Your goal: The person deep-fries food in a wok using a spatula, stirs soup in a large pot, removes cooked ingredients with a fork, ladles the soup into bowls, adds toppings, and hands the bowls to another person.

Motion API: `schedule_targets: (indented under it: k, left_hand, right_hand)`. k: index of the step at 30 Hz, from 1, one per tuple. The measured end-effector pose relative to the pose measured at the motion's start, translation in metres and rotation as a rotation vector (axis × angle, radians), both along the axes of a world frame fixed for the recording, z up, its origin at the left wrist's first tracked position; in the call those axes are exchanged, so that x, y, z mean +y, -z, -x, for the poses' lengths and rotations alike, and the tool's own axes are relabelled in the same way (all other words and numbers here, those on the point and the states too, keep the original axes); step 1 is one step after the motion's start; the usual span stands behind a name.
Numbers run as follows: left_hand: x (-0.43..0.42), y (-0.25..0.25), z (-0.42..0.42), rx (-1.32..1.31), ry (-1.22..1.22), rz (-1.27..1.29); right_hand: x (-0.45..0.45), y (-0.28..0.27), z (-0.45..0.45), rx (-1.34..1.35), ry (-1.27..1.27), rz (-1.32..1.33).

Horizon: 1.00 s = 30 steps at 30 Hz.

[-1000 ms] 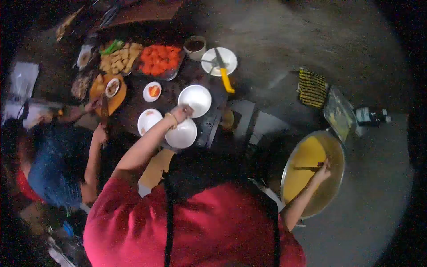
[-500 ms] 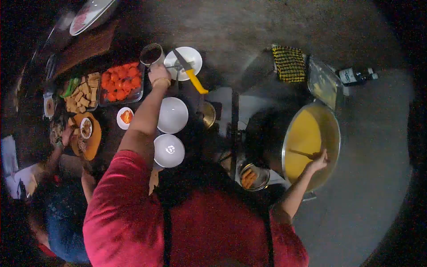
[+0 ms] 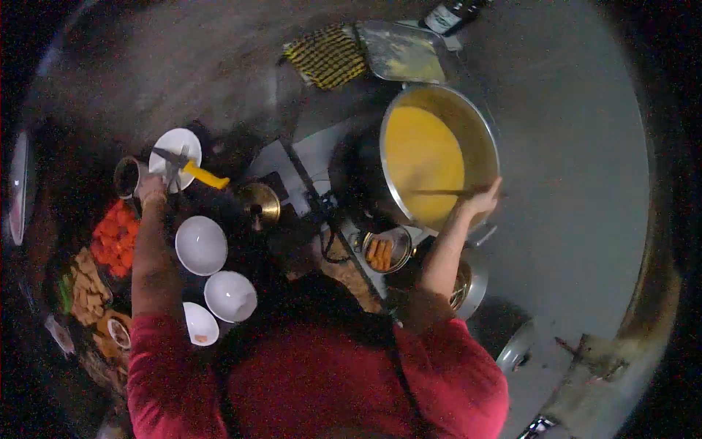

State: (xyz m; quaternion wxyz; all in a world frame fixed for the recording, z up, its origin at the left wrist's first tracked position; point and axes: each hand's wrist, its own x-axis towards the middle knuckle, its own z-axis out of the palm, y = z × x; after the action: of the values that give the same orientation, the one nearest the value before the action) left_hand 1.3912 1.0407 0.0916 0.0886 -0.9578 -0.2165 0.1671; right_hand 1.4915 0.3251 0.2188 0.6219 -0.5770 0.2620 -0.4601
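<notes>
My right hand [image 3: 481, 203] is closed around a long stirring utensil [image 3: 439, 192]. It reaches over the rim of a large metal pot [image 3: 488, 139], and the utensil's end dips into thick yellow liquid [image 3: 420, 146]. On the far left, my left hand [image 3: 152, 188] is closed beside a mug with dark contents [image 3: 129, 175] and a white plate [image 3: 170, 139]. Across that plate lie a yellow-handled knife [image 3: 205, 175] and a fork [image 3: 184, 155]. The left fingers are blurred, so whether they grip the mug or a utensil is unclear.
White bowls [image 3: 201, 245] stand right of my left forearm. Chopped red pieces [image 3: 115, 238] and tan chunks [image 3: 88, 289] lie on the left. Behind the pot are a checked cloth [image 3: 325, 57], a glass dish [image 3: 402, 51] and a bottle [image 3: 450, 16]. A jar of orange-brown sticks [image 3: 379, 254] stands before it.
The view has swung right, and the other person at the left has mostly left it. My right hand has shifted the utensil within the pot. My left hand stays by the mug and plate.
</notes>
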Motion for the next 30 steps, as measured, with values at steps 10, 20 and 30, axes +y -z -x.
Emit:
schedule_targets:
  k: [10,20,30]
  left_hand:
    - [-0.033,0.045,-0.007,-0.033,-0.262,0.255]
    - [-0.022,0.093,-0.003,-0.068,-0.347,0.193]
    - [-0.007,0.024,0.084,-0.53,-0.629,1.249]
  right_hand:
    - [-0.058,-0.09,0.071,-0.17,-0.132,-0.157]
    - [-0.131,-0.108,0.105,-0.257,-0.022,-0.236]
    - [-0.114,-0.175,0.089,-0.298,-0.522,0.026]
